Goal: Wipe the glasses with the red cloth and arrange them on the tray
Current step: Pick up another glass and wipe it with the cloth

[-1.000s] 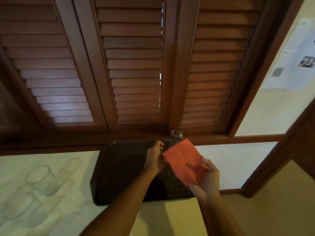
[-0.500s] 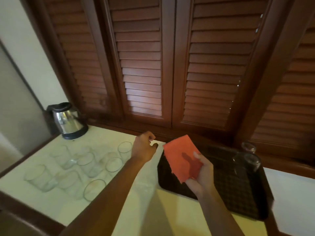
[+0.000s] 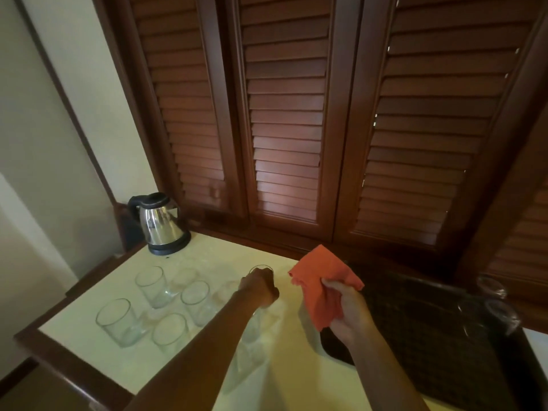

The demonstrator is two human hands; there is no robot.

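Several clear glasses [image 3: 152,284] stand on the pale counter at the left. My left hand [image 3: 259,287] is curled round one glass [image 3: 261,268] at the right of that group; only its far rim shows above my fingers. My right hand [image 3: 345,307] grips the red cloth [image 3: 321,280] in the air beside the dark tray [image 3: 444,351]. Two glasses [image 3: 489,304] stand at the tray's far right corner.
A steel kettle [image 3: 161,223] sits at the counter's back left corner. Brown louvred shutters [image 3: 287,129] rise right behind the counter. The counter's wooden front edge [image 3: 68,366] runs along the lower left.
My view has swung left from the tray to the group of glasses. My left hand has moved from the tray to the glasses and closed round one. The right hand keeps the cloth.
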